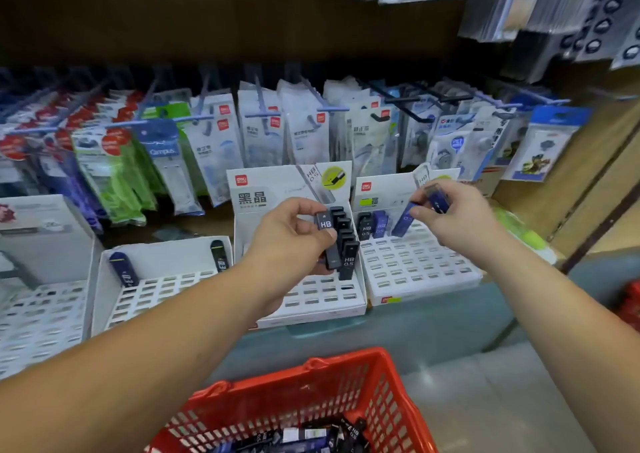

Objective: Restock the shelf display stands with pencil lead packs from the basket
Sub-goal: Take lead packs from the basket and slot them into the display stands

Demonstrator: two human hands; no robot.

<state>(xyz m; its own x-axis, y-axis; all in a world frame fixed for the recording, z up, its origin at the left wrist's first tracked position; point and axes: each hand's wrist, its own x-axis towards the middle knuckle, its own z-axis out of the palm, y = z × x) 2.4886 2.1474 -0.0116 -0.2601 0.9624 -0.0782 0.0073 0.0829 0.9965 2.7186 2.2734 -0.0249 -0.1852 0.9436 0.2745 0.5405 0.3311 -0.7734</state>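
My left hand (287,241) grips a black HB lead pack (327,236) over the middle white display stand (322,300), beside a column of black packs (346,244) standing in its slots. My right hand (453,213) pinches a blue lead pack (403,222), tilted, its lower end at the back row of the right display stand (419,269). Two packs (372,225) stand in that back row. The red basket (388,376) sits low in the middle, with several lead packs (311,435) inside.
Two more white stands on the left: one (156,286) holds a dark blue pack (123,269) and a black pack (219,255). Hanging stationery packets (242,133) fill the pegs behind. A wooden shelf side (595,182) rises at the right.
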